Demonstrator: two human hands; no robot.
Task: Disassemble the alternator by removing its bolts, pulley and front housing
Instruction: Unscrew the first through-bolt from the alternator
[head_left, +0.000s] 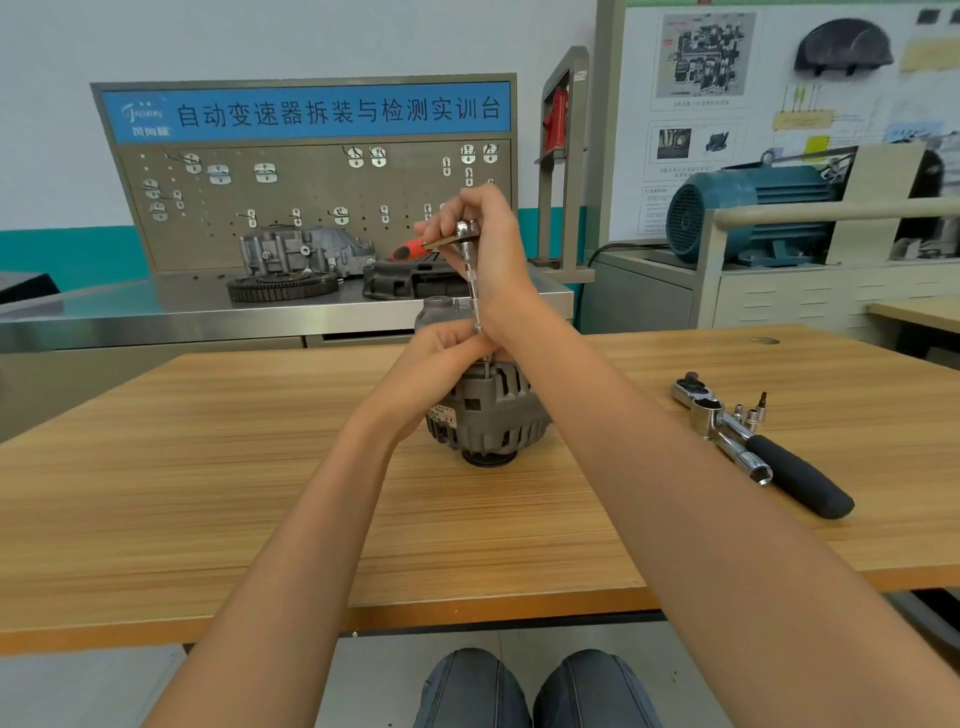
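On the wooden surface (260, 467), one alternator (488, 410) stands pulley-down near the middle, both hands on the single small ratchet (467, 234) above it: the left hand (447, 353) pinches the extension (474, 299) at the housing, the right hand (493, 244) grips the ratchet head. A tilted extension could slip off the bolt and round it. To the right lie one larger ratchet (769, 447) and several loose sockets (750, 413)

Head-worn camera looks forward and down, close over the wooden table (208, 493).
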